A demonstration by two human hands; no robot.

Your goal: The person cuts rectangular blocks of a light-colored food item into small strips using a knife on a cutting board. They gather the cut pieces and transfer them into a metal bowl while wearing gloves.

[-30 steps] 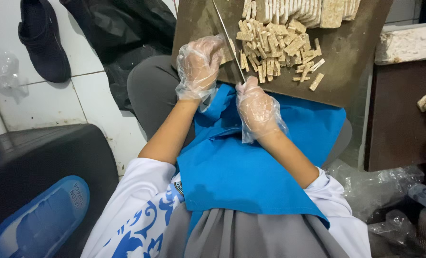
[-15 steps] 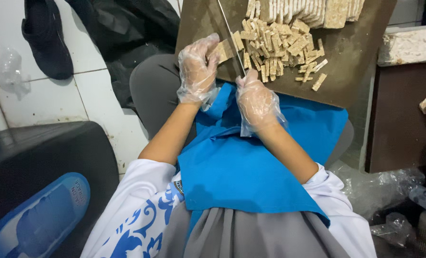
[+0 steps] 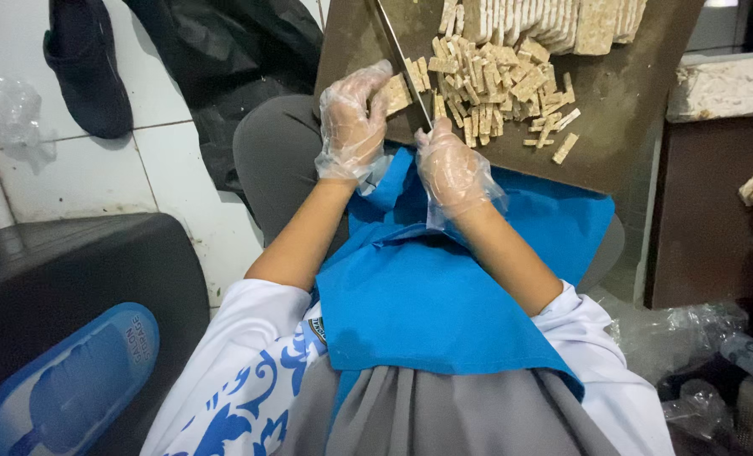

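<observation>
thin clear glossy plastic gloves (image 3: 353, 118), matt brown wooden board (image 3: 621, 110), shiny metal knife blade (image 3: 402, 59), blue cloth (image 3: 444, 287)

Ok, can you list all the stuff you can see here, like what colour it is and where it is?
Cutting board: one, brown, top, on the lap.
Knife: one, thin silver blade, on the board.
Cut sticks: a pile, tan, middle of the board.
Uncut slab: one, tan, sliced, board's top edge.
Shoe: one, black, on the white floor tiles, top left.
Slipper: one, blue, bottom left.
Apron: one, blue, over the lap.
Plastic bags: clear, crumpled, bottom right.
Left hand: clear glove, holds a tan piece.
Right hand: clear glove, grips the knife handle.
</observation>
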